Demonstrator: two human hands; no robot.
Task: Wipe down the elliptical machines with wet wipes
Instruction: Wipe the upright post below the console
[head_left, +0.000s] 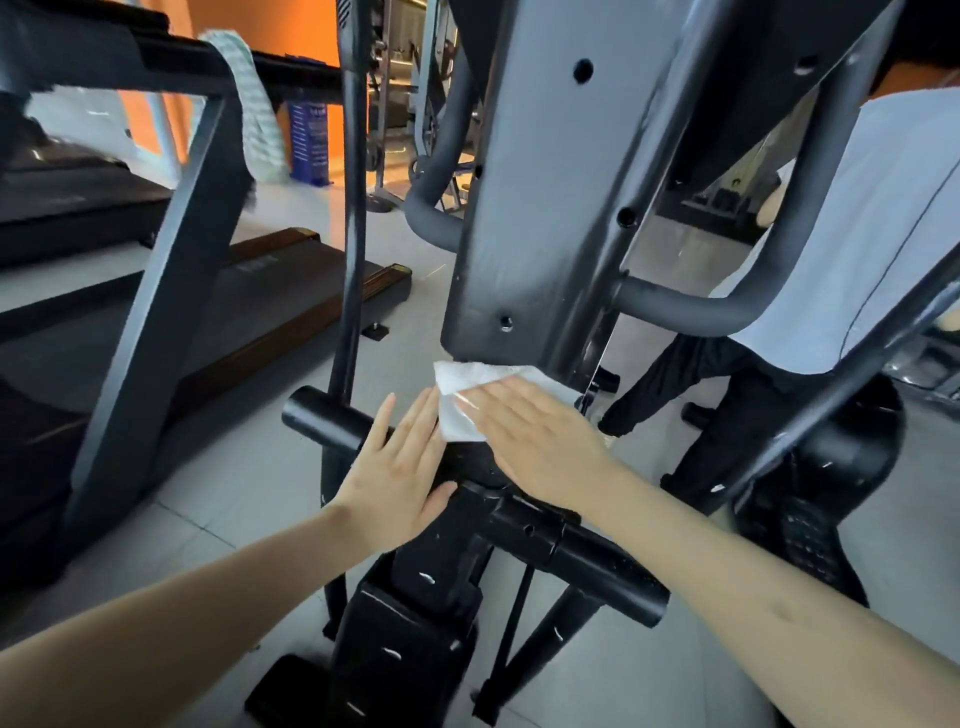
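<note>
The elliptical machine (545, 208) fills the middle of the view, with a grey upright column and a black base crossbar (597, 566) below. A white wet wipe (457, 400) lies flat at the foot of the column. My right hand (535, 441) presses on the wipe with flat, spread fingers. My left hand (400, 478) rests flat on the black base just left of the wipe, holding nothing.
A treadmill (156, 260) stands to the left, with a pale towel (254, 104) draped over its rail. A person in a light shirt and dark trousers (841, 249) stands at the right behind the elliptical's arms. Grey tiled floor (234, 467) surrounds the machines.
</note>
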